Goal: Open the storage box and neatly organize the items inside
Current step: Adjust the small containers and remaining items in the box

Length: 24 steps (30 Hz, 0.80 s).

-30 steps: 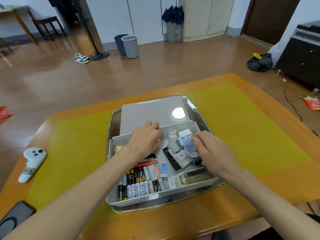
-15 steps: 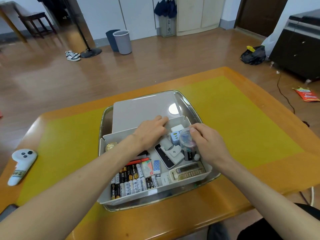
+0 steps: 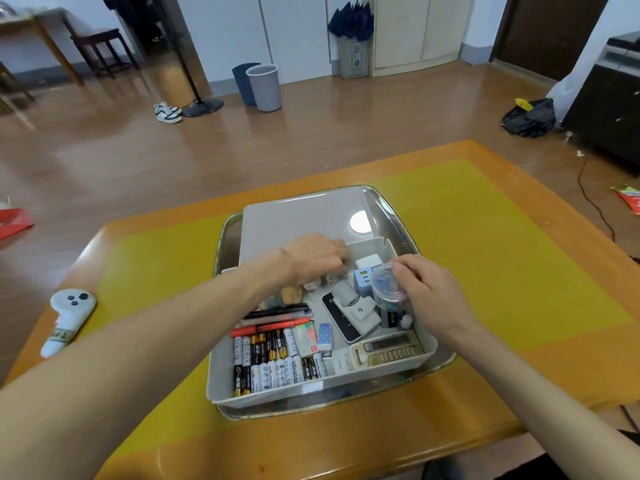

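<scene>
**Storage box open on the counter, both hands inside**

Storage box (image 3: pixel 427 353): grey, lid off, sitting in a metal tray (image 3: pixel 393 206) on the yellow mat of the wooden counter (image 3: pixel 519 258). Grey lid (image 3: pixel 287 220) lying flat in the tray just behind the box.

Left hand (image 3: pixel 317 256) reaching over the far left part of the box, fingers curled down among small white pieces; hard to tell whether that grip has hold of anything. Right hand (image 3: pixel 429 289) at the far right side, thumb and fingers pinching a small clear round container (image 3: pixel 388 284), raised above a dark item.

Inside the box, from big to small: rows of batteries (image 3: pixel 270 362) lined up at the near left corner; black-faced phone-like device (image 3: pixel 337 315) in the middle with a grey pouch (image 3: pixel 360 311) on it; beige calculator (image 3: pixel 384 349) along the near right wall; red and black pens (image 3: pixel 273 322) lying crosswise above the batteries; blue charger cube (image 3: pixel 363 285) beside the container.

White game controller (image 3: pixel 67 315) on the counter, well apart to the left.
</scene>
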Each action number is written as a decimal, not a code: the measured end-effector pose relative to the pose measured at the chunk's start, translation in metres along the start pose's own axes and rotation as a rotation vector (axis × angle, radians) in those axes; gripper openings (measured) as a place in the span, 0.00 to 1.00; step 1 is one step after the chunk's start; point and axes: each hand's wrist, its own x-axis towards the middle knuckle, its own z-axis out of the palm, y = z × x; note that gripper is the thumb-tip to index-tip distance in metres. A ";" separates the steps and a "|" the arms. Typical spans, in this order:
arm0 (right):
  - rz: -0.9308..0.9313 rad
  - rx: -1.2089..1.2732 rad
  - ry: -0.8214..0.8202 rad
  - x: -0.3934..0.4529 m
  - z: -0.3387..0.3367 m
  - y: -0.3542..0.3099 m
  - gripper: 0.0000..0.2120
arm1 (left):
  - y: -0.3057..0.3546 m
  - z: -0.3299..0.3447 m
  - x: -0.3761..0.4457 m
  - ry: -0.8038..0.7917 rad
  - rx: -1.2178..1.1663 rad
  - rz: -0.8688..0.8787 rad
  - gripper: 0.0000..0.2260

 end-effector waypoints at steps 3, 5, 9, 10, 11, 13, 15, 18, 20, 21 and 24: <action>-0.006 0.019 -0.006 0.000 -0.001 0.002 0.13 | -0.003 0.001 -0.004 -0.009 0.078 0.060 0.12; -0.001 0.019 -0.012 0.000 0.000 0.002 0.13 | -0.004 0.003 -0.006 -0.007 0.092 0.074 0.14; 0.003 -0.011 -0.021 0.000 0.001 0.001 0.12 | -0.003 0.001 -0.009 0.021 0.009 0.044 0.18; 0.004 0.002 -0.019 0.000 0.001 0.001 0.11 | -0.003 -0.001 -0.010 0.049 -0.034 0.013 0.19; 0.004 0.025 -0.014 0.000 0.000 0.001 0.11 | -0.001 -0.003 -0.014 0.082 -0.081 -0.019 0.19; 0.007 0.088 0.014 0.000 -0.004 0.000 0.12 | 0.005 -0.006 -0.024 0.197 -0.159 -0.040 0.16; 0.018 0.145 0.065 0.000 -0.012 0.000 0.14 | 0.016 -0.004 -0.033 0.323 -0.262 0.028 0.13; 0.039 0.196 0.104 0.001 -0.022 0.002 0.15 | 0.039 0.002 -0.035 0.179 -0.284 0.145 0.17; 0.055 0.206 0.083 0.000 -0.024 0.001 0.15 | 0.046 0.005 -0.026 0.046 -0.217 0.102 0.20; 0.062 0.198 0.062 -0.001 -0.024 0.000 0.15 | 0.047 0.005 -0.021 0.034 -0.202 0.078 0.20; 0.052 0.137 0.021 -0.004 -0.021 -0.002 0.16 | 0.047 0.003 -0.011 0.052 -0.177 0.046 0.18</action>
